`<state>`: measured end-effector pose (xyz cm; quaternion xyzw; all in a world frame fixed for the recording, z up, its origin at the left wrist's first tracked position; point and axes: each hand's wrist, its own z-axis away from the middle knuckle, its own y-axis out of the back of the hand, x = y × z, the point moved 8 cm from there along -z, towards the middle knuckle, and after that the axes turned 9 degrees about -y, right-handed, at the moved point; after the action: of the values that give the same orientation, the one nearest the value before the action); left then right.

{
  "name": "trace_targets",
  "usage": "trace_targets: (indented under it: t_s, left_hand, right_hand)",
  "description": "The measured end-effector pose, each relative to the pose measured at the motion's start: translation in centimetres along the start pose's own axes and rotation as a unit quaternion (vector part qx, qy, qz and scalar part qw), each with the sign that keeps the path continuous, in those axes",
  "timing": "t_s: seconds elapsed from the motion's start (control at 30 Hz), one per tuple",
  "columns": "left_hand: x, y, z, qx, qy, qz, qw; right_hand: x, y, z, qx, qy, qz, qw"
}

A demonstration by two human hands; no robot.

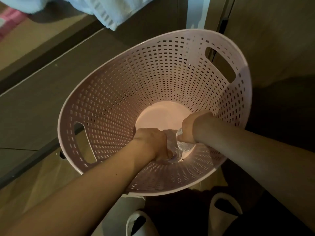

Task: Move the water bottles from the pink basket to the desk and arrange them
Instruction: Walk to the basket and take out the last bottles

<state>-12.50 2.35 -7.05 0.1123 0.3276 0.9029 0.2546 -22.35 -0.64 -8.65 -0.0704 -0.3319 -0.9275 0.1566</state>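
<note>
Head view: both arms reach into pink basket; left hand, right hand each grip clear bottle.

Dim room, low warm light. Brown tiled floor carried pale grout lines. White bedding hung above floor at top; dark cabinet panel stood right of bedding.

Just the one head cam here, looking almost straight down from right above into the round pink perforated plastic basket, pretty close up. The basket's open mouth fills most of the shot, with brown floor around its rim.
</note>
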Motion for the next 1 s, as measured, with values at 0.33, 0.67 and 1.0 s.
trace_targets:
  t_s: [0.33, 0.67, 1.0]
  left_hand:
    - [-0.4, -0.5, -0.3, 0.005, 0.015, 0.038, 0.999]
    - [-1.6, 0.4, 0.3, 0.034, 0.007, 0.003, 0.999]
    - [-5.7, 2.5, 1.2, 0.112, 0.066, 0.007, 0.991]
  right_hand:
    - [-0.7, 0.9, 0.3, 0.053, 0.020, 0.015, 0.998]
    - [-0.6, 1.8, 1.1, 0.110, 0.010, 0.018, 0.994]
    - [0.4, 4.6, 1.2, 0.204, -0.003, -0.025, 0.979]
